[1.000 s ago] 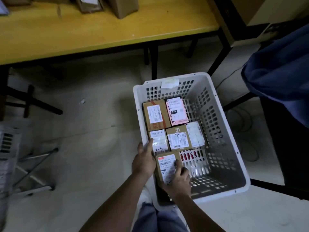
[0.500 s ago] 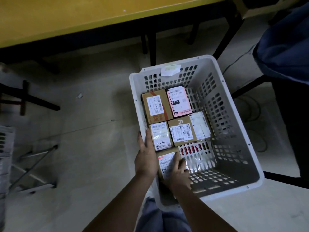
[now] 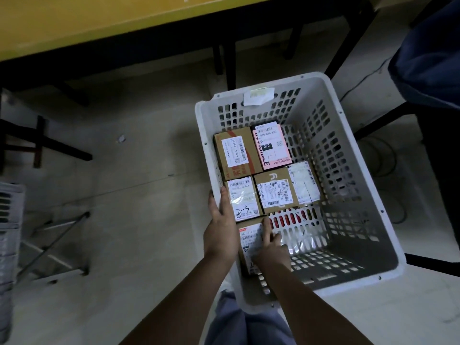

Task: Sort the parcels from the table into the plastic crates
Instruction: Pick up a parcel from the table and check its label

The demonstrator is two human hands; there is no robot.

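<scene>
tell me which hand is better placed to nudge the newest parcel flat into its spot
Right. The right hand already lies on the near parcel inside the crate, fingers spread over its label. The left hand grips the crate's left wall, steadying it.

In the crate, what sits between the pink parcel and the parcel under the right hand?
Head view: a brown parcel sits between the pink parcel and the one under the right hand.

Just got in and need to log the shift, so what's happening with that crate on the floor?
A person is packing parcels into a white plastic crate. The right hand presses a small labelled cardboard box into the near left corner, while the left hand grips the crate's left wall. Five parcels already lie in it, among them a pink box. The crate's right side shows bare floor.
</scene>
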